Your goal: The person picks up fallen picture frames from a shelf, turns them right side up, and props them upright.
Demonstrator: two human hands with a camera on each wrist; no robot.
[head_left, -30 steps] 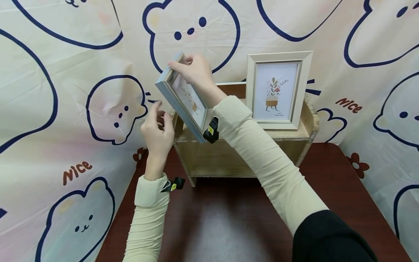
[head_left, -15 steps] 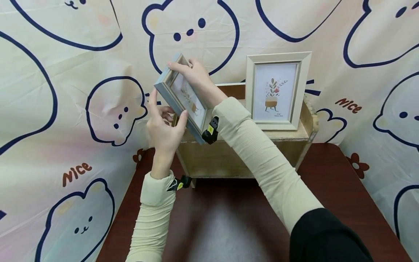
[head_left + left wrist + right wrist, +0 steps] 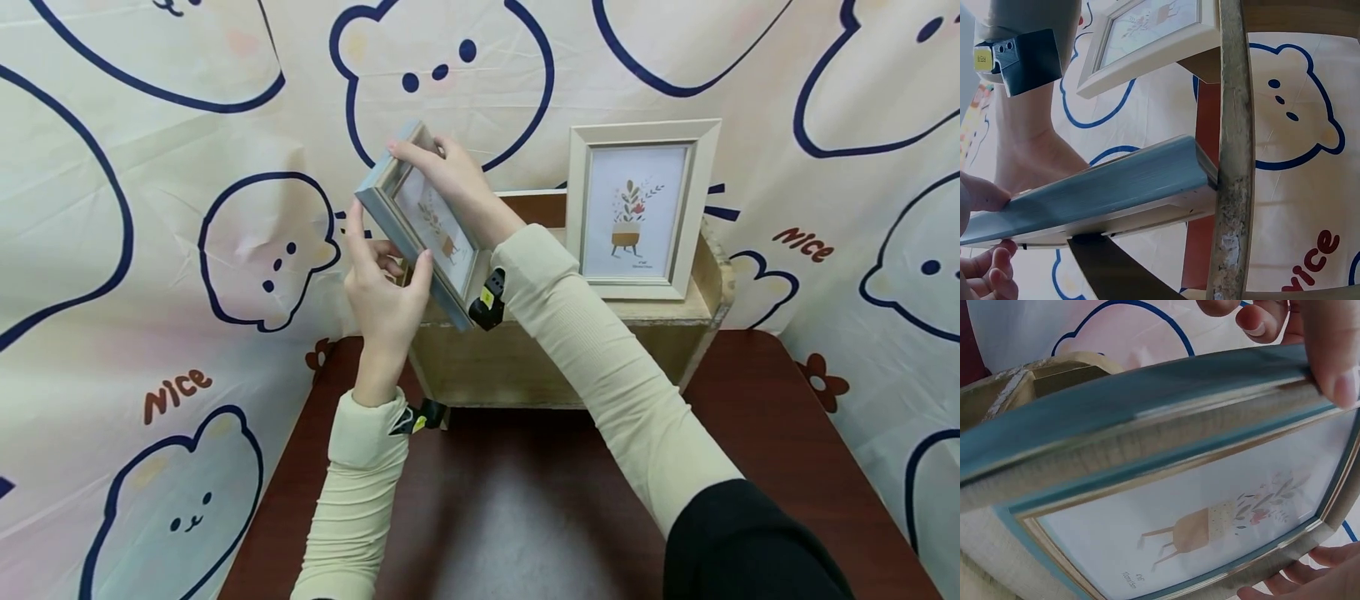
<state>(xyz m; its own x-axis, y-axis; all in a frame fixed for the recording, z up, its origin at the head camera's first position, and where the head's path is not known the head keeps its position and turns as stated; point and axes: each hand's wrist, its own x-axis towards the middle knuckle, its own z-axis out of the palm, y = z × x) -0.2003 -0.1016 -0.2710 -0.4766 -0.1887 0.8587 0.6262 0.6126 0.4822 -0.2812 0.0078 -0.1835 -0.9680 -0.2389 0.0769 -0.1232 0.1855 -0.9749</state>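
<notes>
In the head view my right hand (image 3: 457,179) grips the top of a tilted blue-edged picture frame (image 3: 435,223), which holds a plant print. The right thumb (image 3: 412,156) lies on its upper left corner. My left hand (image 3: 386,292) holds the frame's left side, thumb in front and fingers behind. The left wrist view shows the frame's blue edge (image 3: 1104,181) and a dark stand leg (image 3: 1113,269) behind it. Its lower end is at the wooden shelf's edge (image 3: 1235,187); contact cannot be told. Picture and beige inner border fill the right wrist view (image 3: 1210,531).
A cream picture frame (image 3: 637,283) with a similar print stands upright on the right of the small wooden shelf (image 3: 517,358). The shelf stands at the back of a dark red-brown table (image 3: 510,500). Bear-patterned cloth (image 3: 247,250) hangs behind and beside it.
My left hand has moved up and right from beside the blue-edged picture frame and taken hold of its left side. The right hand and the frame have stayed nearly in place.
</notes>
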